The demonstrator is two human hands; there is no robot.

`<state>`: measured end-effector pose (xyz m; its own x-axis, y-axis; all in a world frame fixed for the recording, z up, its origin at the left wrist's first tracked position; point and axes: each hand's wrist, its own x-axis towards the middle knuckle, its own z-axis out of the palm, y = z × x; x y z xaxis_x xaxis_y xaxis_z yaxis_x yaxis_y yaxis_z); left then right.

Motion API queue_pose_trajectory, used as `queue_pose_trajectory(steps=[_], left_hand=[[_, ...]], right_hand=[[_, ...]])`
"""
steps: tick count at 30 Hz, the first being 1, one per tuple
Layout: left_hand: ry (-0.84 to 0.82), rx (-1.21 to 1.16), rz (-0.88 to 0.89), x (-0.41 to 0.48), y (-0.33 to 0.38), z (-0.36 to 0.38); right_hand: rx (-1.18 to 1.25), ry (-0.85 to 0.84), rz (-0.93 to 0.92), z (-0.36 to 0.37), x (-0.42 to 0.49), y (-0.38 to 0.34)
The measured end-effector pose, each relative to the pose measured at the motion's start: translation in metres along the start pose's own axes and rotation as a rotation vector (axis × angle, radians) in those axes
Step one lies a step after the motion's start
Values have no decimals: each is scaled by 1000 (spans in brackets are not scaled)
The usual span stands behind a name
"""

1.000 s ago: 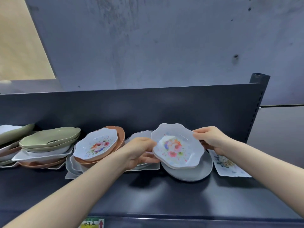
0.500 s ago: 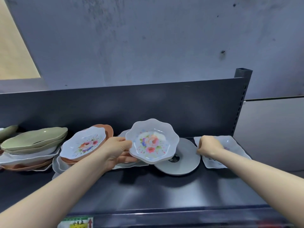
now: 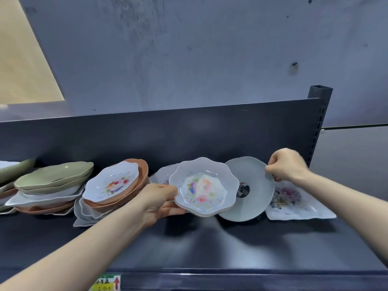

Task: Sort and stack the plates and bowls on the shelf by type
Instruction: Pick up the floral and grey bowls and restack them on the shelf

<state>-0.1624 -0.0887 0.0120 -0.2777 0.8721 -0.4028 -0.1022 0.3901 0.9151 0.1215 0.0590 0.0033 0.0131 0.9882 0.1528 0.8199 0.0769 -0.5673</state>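
Observation:
My left hand (image 3: 159,203) grips the left rim of a scalloped floral bowl (image 3: 202,189), with a second like bowl under it, held just above the dark shelf (image 3: 210,246). My right hand (image 3: 286,164) pinches the right rim of a plain grey round plate (image 3: 255,198) and tilts it up on its edge, a dark sticker at its middle. A white square floral plate (image 3: 294,203) lies flat at the right. To the left, another floral bowl (image 3: 112,183) sits in a terracotta bowl (image 3: 142,173) on a pile of white plates.
At far left, green oval plates (image 3: 54,178) top a mixed pile of white and terracotta dishes. The shelf's back panel (image 3: 189,135) rises right behind the crockery, with a perforated upright post (image 3: 318,122) at the right end. A price label (image 3: 107,283) sits on the front lip.
My right hand left the square floral plate, took the grey plate's rim and tipped it up off the shelf. The floral bowls in my left hand stay roughly in place.

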Motion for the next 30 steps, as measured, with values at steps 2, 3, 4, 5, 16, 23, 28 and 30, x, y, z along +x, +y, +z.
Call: queue_pose_trajectory(steps=[2,3,4,5,16,23,28,30], left_hand=[[11,-7,-9,1,-2,6],[12,-7,-17,2,-3,10],[11,-8,-28,2,-4,15],[8,-10,-41,2,-7,20],[53,-76,-188,4,-55,69],[181,-176,-227,22,-72,94],[233,-262,-190,32,-66,117],[235,-275,-181,33,-61,126]], right_hand=[[27,55,13,-22,3,6],[49,86,32,-32,4,12],[83,120,54,-41,6,19],[134,152,82,-49,8,26],[582,202,303,-67,9,79],[678,118,278,-62,10,85],[678,75,232,-65,10,84],[684,59,217,-66,11,83]])
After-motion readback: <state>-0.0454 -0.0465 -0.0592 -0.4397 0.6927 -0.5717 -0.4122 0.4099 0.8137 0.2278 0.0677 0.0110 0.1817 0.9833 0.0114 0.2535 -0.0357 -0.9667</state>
